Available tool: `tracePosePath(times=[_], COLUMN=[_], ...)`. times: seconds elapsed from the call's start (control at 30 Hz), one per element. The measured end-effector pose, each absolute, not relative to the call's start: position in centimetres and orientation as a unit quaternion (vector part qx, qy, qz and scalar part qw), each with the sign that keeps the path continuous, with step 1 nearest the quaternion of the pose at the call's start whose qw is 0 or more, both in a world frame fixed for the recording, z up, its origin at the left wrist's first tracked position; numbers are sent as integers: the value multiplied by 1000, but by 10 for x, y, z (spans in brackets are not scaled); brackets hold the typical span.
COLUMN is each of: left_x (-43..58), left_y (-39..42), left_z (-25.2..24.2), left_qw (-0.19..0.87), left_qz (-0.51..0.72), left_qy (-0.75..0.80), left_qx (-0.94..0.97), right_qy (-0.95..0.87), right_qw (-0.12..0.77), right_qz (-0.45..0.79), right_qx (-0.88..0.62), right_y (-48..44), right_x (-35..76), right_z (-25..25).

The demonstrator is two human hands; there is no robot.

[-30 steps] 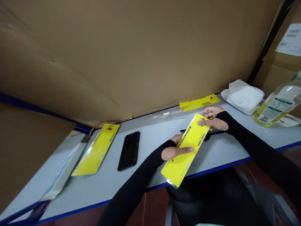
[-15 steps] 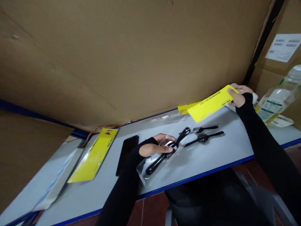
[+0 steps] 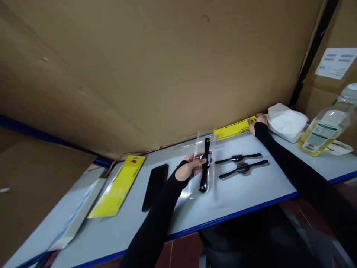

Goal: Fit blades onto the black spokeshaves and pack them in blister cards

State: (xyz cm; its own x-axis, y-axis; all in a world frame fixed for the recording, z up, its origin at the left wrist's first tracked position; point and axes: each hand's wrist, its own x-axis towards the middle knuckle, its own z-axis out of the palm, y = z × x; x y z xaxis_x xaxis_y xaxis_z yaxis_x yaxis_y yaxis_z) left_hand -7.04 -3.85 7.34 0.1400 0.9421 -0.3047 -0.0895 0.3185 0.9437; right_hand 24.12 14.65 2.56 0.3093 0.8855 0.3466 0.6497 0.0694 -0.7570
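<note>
My left hand (image 3: 192, 167) is closed on a clear plastic blister (image 3: 203, 182) that holds a long black tool (image 3: 205, 165), raised a little over the white table (image 3: 245, 193). My right hand (image 3: 258, 121) reaches to the back of the table and rests on a yellow card (image 3: 232, 129) lying against the cardboard wall; its fingers are mostly hidden. Two more black tools (image 3: 241, 163) lie side by side on the table between my arms.
A black phone (image 3: 155, 182) and another yellow card (image 3: 118, 186) lie at the left, beside a white flat pack (image 3: 75, 217). A folded white cloth (image 3: 287, 121) and a bottle of yellow liquid (image 3: 323, 130) stand at the right. A cardboard wall (image 3: 156, 63) backs the table.
My right hand has carried the yellow card off the blister and set it down at the back of the table. My left hand has turned the blister with the tool more upright.
</note>
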Motion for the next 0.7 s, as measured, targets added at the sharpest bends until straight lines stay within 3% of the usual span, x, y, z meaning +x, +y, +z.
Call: tracePosePath(times=[0.13,0.23,0.3,0.43,0.7], left_x=[-63,-55,-44,-8,24], left_y=[-38,-39,-39,-42,-50], left_z=[67,65,66,78,101], left_qw=[651,626,584,473,474], left_qz=[446,474,510,553,506], left_qy=[452,436,448,540,602], left_qx=[416,441,445,421,396], right_qy=[-618,-663,-665,-522,-361], right_qw=[377,356,369,278,255], right_qz=[28,57,175,652,824], right_qx=[-689,-656,-625,-474,-355], right_y=[120,91,66,19,-3], right_x=[232,216,197,153,132], right_z=[51,68,75,79,85])
